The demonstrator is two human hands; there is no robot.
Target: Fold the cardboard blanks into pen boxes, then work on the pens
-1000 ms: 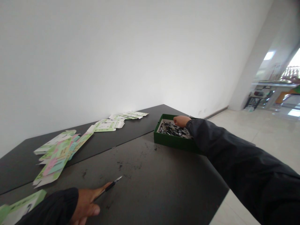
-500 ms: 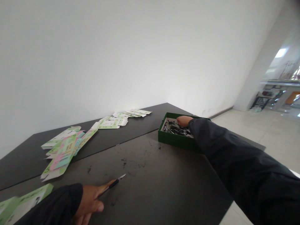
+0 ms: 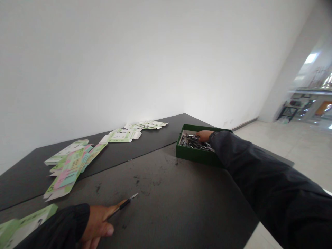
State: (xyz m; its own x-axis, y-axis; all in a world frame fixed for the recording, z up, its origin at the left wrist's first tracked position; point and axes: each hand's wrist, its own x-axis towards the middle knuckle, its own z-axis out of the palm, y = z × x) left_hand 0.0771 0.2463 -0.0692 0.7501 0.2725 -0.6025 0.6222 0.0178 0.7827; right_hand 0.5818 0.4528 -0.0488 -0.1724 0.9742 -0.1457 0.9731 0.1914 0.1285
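My left hand (image 3: 100, 223), low in the head view, holds a black pen (image 3: 123, 204) whose silver tip points up and to the right, above the dark table (image 3: 166, 193). At the right, my right hand (image 3: 204, 135) reaches down into a green box (image 3: 197, 154) with a pale inside. Many loose dark and silver pens (image 3: 193, 142) lie in that box, around my fingers. The right fingertips are hidden among the pens, so what they grip, if anything, does not show.
Flattened green-and-white cartons (image 3: 120, 135) lie along the wall side of the table. Pink, green and blue cartons (image 3: 71, 169) overlap at the left. More green-and-white boxes (image 3: 31, 221) sit by my left sleeve. Dark smudges mark the tabletop.
My right hand has dipped slightly lower among the pens in the green box. My left hand stays almost in place with the pen.
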